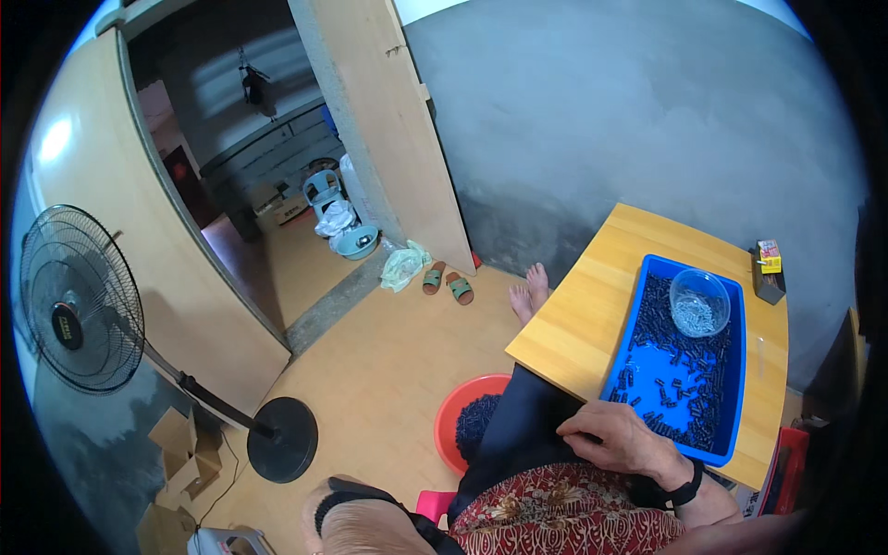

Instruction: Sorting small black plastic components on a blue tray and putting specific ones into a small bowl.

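Observation:
My right hand lies on the dark cloth over my lap, at the near edge of a wooden table. Its fingers are loosely apart and hold nothing; a black band circles the wrist. Just right of the hand, a blue tray on the table is scattered with several small dark parts. A clear bowl with small silvery pieces stands in the tray's far end. My left hand is out of view.
A red basin with dark parts sits on the floor by my legs. A standing fan is at the left. Sandals lie near an open doorway. A small box rests at the table's far corner.

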Demonstrator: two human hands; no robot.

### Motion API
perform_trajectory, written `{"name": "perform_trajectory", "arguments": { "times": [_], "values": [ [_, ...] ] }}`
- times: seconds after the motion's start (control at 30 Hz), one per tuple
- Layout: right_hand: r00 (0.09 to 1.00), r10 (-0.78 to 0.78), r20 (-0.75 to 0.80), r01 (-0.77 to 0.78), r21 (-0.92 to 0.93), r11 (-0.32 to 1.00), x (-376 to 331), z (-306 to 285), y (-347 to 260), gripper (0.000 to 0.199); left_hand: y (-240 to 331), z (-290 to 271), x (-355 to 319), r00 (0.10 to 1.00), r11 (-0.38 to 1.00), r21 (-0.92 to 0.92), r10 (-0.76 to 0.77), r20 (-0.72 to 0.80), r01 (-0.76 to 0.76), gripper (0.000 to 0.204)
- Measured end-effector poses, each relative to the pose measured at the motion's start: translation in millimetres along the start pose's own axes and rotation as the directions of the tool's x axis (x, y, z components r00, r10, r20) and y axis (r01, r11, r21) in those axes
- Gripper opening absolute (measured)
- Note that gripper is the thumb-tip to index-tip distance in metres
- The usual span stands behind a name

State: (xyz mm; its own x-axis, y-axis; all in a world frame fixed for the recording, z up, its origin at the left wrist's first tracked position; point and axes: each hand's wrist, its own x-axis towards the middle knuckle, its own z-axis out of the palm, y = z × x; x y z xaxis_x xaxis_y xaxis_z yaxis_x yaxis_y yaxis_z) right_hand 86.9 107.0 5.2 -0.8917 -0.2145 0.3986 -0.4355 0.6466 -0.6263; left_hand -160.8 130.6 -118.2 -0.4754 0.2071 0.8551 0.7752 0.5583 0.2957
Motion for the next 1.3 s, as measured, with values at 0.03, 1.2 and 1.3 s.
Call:
{"name": "perform_trajectory", "arguments": {
  "times": [0.03, 1.2, 1.3],
  "values": [
    [1.0, 0.001, -0.007, -0.001, -0.002, 1.0, 1.6, 1.0, -0.4, 0.012, -3.6, -1.5, 0.1, 1.0, 1.0, -0.013, -0.012, -0.004, 0.012, 0.081],
    [0.999, -0.033, -0.018, 0.032, -0.055, 0.998, -1.0, -1.2, -1.8, 0.016, 2.7, -23.3, 0.5, 0.997, 0.98, 0.181, 0.078, 0.02, -0.08, 0.086],
    [1.0, -0.009, 0.02, 0.011, -0.079, 0.997, 0.7, -4.4, 2.6, 0.016, 4.0, -12.9, -5.4, 0.995, 0.975, 0.214, 0.048, 0.087, -0.065, 0.088]
  ]
}}
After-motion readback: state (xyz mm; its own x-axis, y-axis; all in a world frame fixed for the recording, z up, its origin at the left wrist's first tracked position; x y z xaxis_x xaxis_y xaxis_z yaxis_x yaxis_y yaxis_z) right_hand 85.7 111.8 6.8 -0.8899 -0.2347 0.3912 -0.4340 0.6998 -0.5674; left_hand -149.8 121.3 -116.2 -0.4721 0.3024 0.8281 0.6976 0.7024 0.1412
